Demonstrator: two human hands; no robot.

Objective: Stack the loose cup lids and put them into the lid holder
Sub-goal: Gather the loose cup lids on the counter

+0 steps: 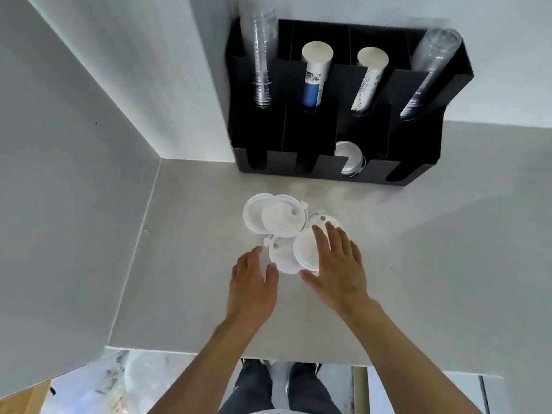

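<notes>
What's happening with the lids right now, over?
Left hand open, at the near edge of the loose lids. Right hand open, fingers over two lids. Lids unstacked on the counter. Holder path clear, over.

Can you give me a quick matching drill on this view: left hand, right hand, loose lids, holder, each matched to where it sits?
Things:
1. left hand
2. right hand
3. loose lids
4. lid holder

Places:
A. against the back wall
B. spread over two lids
C. clustered mid-counter
D. open, at the near lid's left edge

Pairs: 1-D, 2-B, 3-C, 4-A
</notes>
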